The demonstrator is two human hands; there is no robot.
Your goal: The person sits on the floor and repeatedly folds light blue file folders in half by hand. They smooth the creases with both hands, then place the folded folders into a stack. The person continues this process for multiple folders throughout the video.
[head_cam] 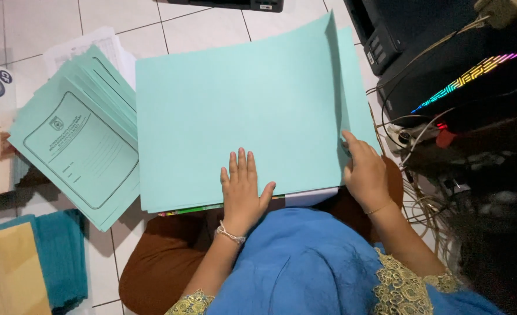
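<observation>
- Left hand lies flat, palm down, on the big light-green cover sheet; fingers straight and held close, thumb out to the right.
- Right hand is at the sheet's right edge, fingers curled around it. They seem to pinch that edge, but the fingertips are hidden, so I cannot tell how firm the grip is.
- The sheet sits on a paper stack on the person's lap, over the tiled floor; white and coloured pages peek out at its near edge.
- Right edge is lifted and standing up, with a second green layer visible behind it, so it reads as a fold along that side.
- To do the step well, I'd say: keep the left palm pinning the near part so the sheet does not slide, bring the right edge over square with the layer under it, then press along the fold from near to far.
- Orientation: long axis runs left to right across the lap, slightly rotated, right end further from the person; far right corner points up toward the black printer.
- Beside it, at the lap's left: fanned pile of printed green covers, their long axis running diagonally.
</observation>
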